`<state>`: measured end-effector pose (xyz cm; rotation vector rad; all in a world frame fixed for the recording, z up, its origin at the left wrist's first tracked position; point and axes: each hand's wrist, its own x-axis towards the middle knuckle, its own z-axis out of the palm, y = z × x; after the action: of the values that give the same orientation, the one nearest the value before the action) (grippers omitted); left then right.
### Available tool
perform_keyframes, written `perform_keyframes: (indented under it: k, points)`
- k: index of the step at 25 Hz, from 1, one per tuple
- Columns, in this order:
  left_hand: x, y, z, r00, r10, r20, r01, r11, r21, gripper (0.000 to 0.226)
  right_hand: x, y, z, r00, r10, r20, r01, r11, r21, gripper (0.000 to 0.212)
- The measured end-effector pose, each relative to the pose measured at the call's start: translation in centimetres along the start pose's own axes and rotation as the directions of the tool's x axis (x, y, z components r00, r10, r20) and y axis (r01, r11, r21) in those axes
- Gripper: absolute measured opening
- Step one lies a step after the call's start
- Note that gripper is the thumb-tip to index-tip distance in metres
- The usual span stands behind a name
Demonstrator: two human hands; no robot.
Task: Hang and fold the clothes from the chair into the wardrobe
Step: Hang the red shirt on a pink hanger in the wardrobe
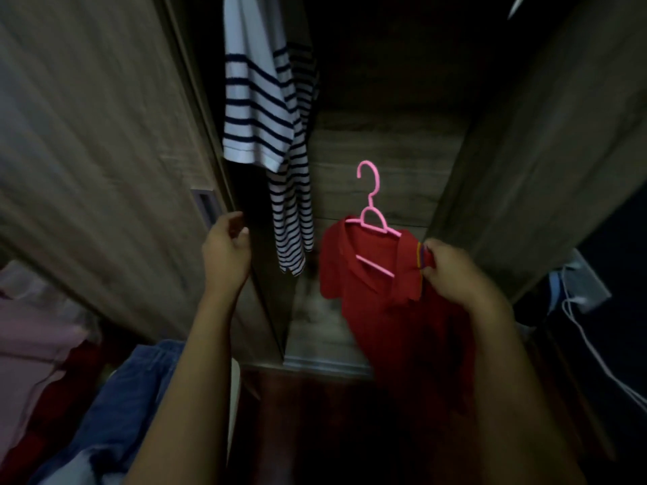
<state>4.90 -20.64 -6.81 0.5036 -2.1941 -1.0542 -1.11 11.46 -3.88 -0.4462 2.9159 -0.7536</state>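
Two bare hands reach forward in the head view, into a wardrobe of grey-brown wood-grain laminate (378, 152). The right hand (451, 271) pinches the ribbed, stripe-trimmed edge of a red polo shirt (395, 309) between thumb and curled fingers, clamped on the fabric beside the collar. The shirt is held inside the open compartment, low and to the right, and its soft knit hangs in folds below the hand. A thin pink plastic hanger (373, 218) sits in the neck opening. One shoulder bar runs along the top of the collar and the lower bar crosses the open placket. The curved hook stands upright in front of the back panel, free of any rail.

The left hand (225, 246) is at the edge of the sliding door (105, 134), just below a recessed rectangular handle (206, 204). Its fingers are curled toward the door edge, but whether they grip it cannot be told.

Between the hands, higher up, hangs a white shirt with navy stripes (259, 110), its sleeve drooping — the weave looks flat and smooth. At lower left lies a heap of clothes with blue denim (133, 390) and a pale pink garment (31, 337). A white cable (595, 351) trails at far right.
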Motion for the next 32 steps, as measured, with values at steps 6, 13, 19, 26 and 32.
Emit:
perform_keyframes:
  k: [6, 13, 19, 26, 32]
  points:
    - [4.2, 4.2, -3.5, 0.969, 0.113, -0.221, -0.120, 0.993, -0.016, 0.035, 1.9, -6.6, -1.1, 0.972, 0.147, -0.183, -0.123, 0.983, 0.138, 0.031]
    - [11.9, 11.8, -8.3, 0.790, 0.445, -0.422, -0.438, 0.891, 0.121, 0.040, 4.9, -15.4, -7.0, 0.966, 0.072, -0.249, 0.004, 0.957, 0.290, 0.042]
    - [17.6, 17.1, -10.8, 0.730, 0.562, -0.390, -0.490, 0.827, 0.274, 0.061, 9.9, -20.7, -13.9, 0.928, 0.032, -0.372, 0.066, 0.967, 0.247, 0.033]
    - [22.1, 18.9, -11.7, 0.709, 0.643, -0.288, -0.492, 0.744, 0.452, 0.079, 17.4, -26.7, -21.8, 0.923, 0.032, -0.383, 0.052, 0.977, 0.207, 0.055]
    - [23.3, 19.6, -11.9, 0.722, 0.624, -0.299, -0.460, 0.756, 0.466, 0.083, 23.0, -29.2, -24.6, 0.968, -0.031, -0.250, 0.072, 0.985, 0.159, 0.057]
